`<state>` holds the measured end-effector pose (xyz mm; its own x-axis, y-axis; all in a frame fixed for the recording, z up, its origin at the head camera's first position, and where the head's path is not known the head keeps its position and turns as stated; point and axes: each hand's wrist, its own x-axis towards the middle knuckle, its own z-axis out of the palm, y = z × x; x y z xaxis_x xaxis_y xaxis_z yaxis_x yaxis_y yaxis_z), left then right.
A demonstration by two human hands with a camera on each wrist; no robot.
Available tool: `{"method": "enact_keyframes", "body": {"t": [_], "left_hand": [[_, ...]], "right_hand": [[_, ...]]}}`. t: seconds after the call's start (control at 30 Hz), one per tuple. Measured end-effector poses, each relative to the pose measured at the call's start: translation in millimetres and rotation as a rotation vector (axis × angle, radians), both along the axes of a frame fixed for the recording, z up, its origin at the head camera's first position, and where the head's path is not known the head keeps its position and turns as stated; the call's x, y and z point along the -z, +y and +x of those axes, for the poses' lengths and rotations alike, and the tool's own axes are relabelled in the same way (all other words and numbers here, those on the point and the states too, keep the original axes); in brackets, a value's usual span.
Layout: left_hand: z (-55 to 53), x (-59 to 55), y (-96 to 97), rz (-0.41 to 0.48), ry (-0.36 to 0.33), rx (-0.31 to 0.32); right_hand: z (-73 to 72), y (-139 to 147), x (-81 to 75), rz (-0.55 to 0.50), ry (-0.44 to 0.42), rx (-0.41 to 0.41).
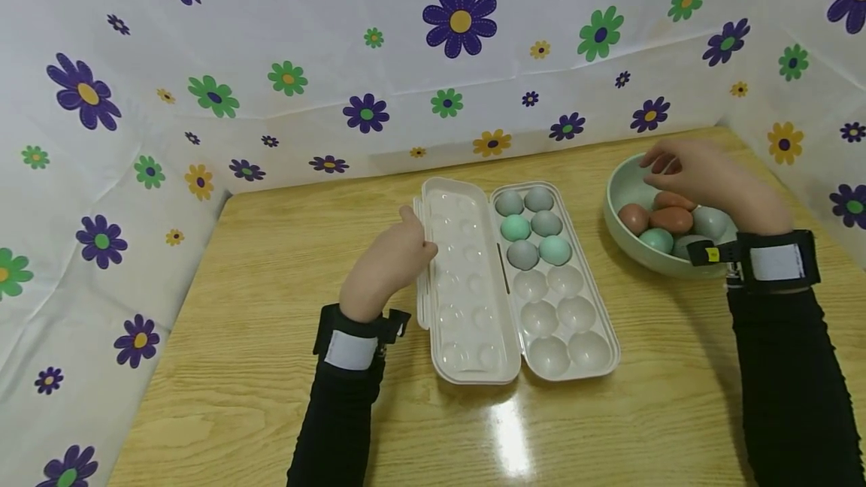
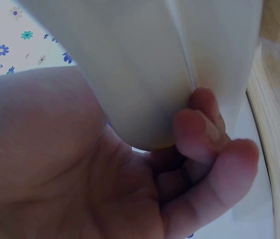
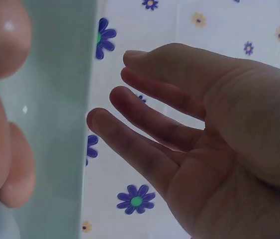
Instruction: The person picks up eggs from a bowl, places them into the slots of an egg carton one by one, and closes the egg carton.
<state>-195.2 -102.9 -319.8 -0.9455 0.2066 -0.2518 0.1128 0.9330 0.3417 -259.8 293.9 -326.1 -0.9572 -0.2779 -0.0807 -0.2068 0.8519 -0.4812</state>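
A white plastic egg carton lies opened flat on the table, its lid on the left. Several grey and mint-green eggs fill the far cups, and the nearer cups hold none. My left hand grips the outer edge of the lid; in the left wrist view the fingertips curl over that white edge. Over the far rim of a pale green bowl hovers my right hand, fingers apart with nothing between them. Brown eggs, a mint egg and greyish eggs sit in the bowl.
The wooden table carries the carton in the middle and the bowl at the right. A white cloth printed with flowers stands around the back and both sides. Glare shows on the tabletop in front of the carton.
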Motion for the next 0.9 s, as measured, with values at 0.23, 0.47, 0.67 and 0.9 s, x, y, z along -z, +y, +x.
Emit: {"method": "enact_keyframes", "body": {"t": [0.23, 0.47, 0.67, 0.9], "left_hand": [[-0.7, 3.2, -0.7, 0.005, -0.005, -0.007], [-0.6, 3.2, -1.1, 0.008, 0.001, -0.003], [0.1, 1.8, -1.3, 0.015, 0.005, -0.002], [1.0, 0.4, -0.7, 0.031, 0.001, -0.002]], "right_hand": [[-6.2, 15, 7.0, 0.024, 0.046, 0.044], [-11.5, 28, 14.5, 0.028, 0.081, 0.078], [-17.1, 32, 23.3, 0.064, -0.048, 0.079], [-17.4, 34, 34.4, 0.083, -0.142, 0.080]]}}
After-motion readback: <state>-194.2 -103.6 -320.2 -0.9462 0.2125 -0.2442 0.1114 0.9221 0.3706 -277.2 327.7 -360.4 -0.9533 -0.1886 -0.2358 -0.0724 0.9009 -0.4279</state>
